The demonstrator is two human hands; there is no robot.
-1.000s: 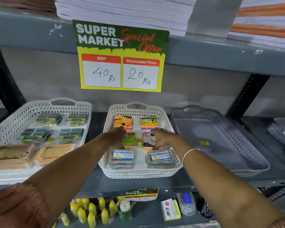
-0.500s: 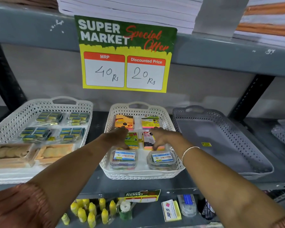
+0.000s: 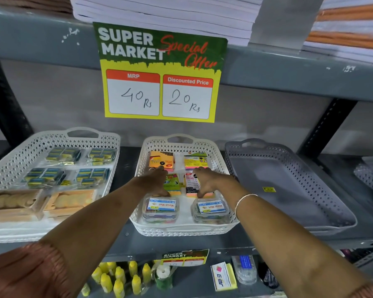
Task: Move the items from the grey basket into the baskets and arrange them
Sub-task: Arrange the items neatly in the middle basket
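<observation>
A grey metal shelf (image 3: pixel 125 237) carried three perforated baskets side by side: a wide white basket (image 3: pixel 19 155) left, a smaller white basket (image 3: pixel 220 164) centre, a grey basket (image 3: pixel 310 175) right.

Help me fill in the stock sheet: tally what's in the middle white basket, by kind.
Sticky-note packs: 4, back two, middle two partly under the left hand and right hand
Clear clip boxes: 2
Total: 6

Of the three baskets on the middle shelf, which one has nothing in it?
The grey basket on the right: only a small yellow sticker shows on its floor. The left white basket and middle white basket both hold packaged stationery.
</observation>
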